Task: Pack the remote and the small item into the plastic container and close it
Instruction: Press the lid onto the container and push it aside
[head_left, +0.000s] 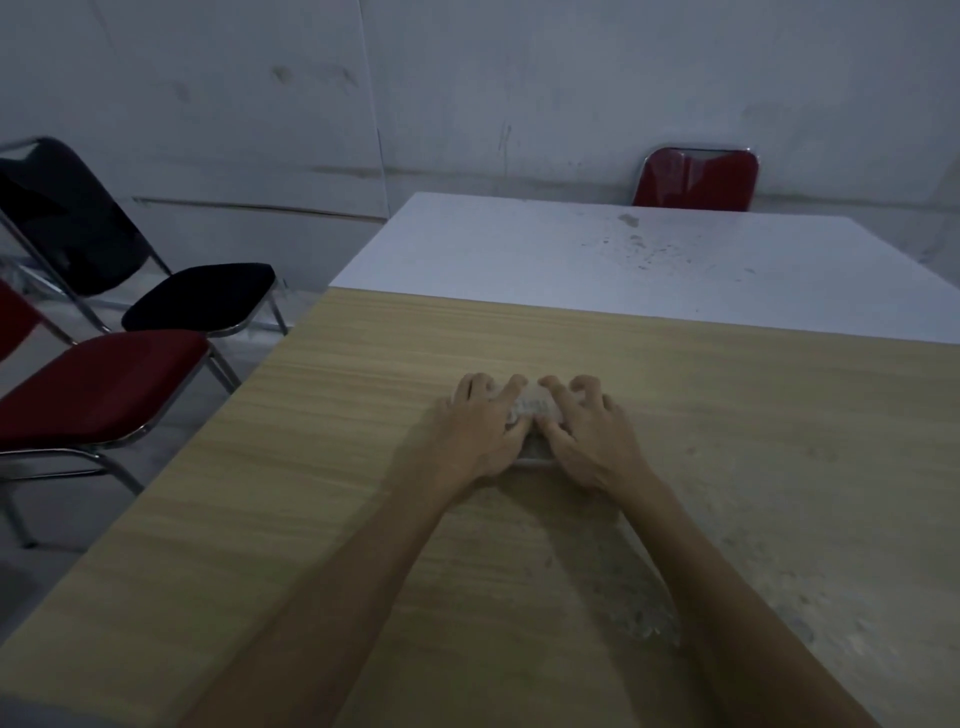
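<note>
Two hands: the left hand (480, 434) and the right hand (589, 441) are both laid over the plastic container (535, 410), fingers curled down over its far edge and its sides, thumbs meeting near its middle.
Grip: pressing down on the top of the box rather than pinching; fingers bent, not spread flat.
Container place: on the wooden table (363, 467), a little right of its middle, between the two hands and mostly covered by them.
Step in hand: by my reading, closing — the lid is being pushed onto the box.
Contents: cannot tell; only a pale, blurred strip of plastic shows between the hands, and neither the remote nor the small item can be made out, on the table or inside.
Lid state: cannot tell whether it is fully seated.
Next move calls for: even pressure along each edge and corner until the lid sits flush, then lifting the hands clear.
Surroundings: white table (623, 249) at the far side, chairs to the left.
</note>
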